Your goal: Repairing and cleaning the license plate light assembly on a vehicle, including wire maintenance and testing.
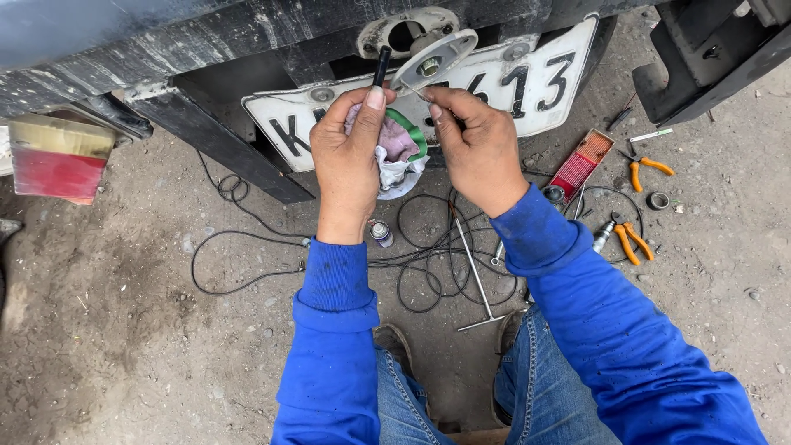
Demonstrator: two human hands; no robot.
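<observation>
White number plate (527, 91) hanging just behind hands; left hand (350, 161) gripping black cable (381, 66) & rag (400, 152), right hand (474, 148) pinching thin wire end.

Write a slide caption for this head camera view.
Left hand holds a black tube and crumpled cloth; right hand pinches thin wire.

Soft, even daylight fills the scene, as under an overcast sky, with no hard-edged shadows on the dirt ground (124, 330). The underside of the vehicle (206, 49) along the top is dark and in shade, and a dim patch lies beneath the number plate (527, 82). The white plate is bright but not blown out. The blue sleeves (329, 330) look vivid and evenly lit. Focus is sharp across the hands and ground. The wide lens bends lines near the edges, and the red lamp (58, 161) at the left border looks slightly stretched.
</observation>
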